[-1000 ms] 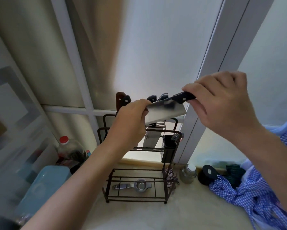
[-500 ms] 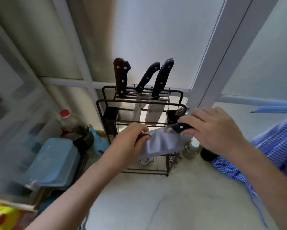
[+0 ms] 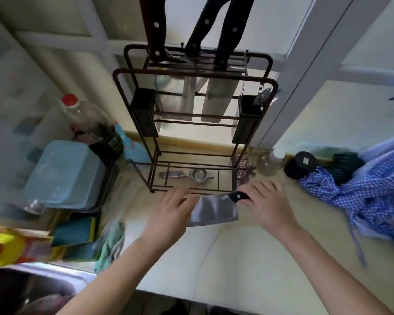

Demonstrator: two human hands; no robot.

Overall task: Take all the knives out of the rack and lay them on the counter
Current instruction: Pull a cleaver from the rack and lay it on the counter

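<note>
Right hand (image 3: 267,204) is closed on the cleaver (image 3: 214,210) handle, and the left hand (image 3: 171,212) is pressed on the blade's far end. The cleaver is held low over the counter (image 3: 237,258), just in front of the rack (image 3: 194,110). Left fingers could be cut if the blade slips. Half a second ago it was held higher. Three knives (image 3: 225,30) are left above.

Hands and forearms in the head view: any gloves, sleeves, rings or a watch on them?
Nothing is worn. Both hands, left and right, are bare, with no gloves. No ring or watch shows, though the picture is slightly blurred. Both forearms are uncovered to the bottom edge of the frame, with no sleeve in sight.
</note>
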